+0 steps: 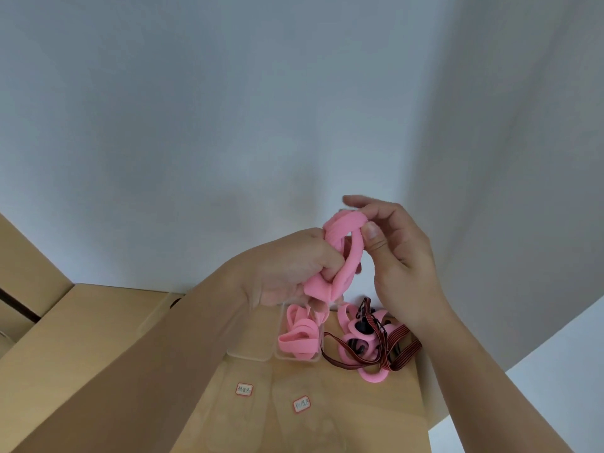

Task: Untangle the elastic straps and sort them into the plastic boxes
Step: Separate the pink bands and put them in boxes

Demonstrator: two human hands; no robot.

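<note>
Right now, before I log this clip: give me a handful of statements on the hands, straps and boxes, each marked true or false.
1. Both hands hold a pink elastic strap up in the air. True: the left hand grips it and the right hand pinches its top loop.
2. The clear plastic box on the cardboard surface is empty. False: pink straps lie in it.
3. A tangled pile of pink and dark striped straps lies right of that box. True.
4. The two red-bordered labels sit on the wall. False: they lie low in the picture, in front of the box.
</note>
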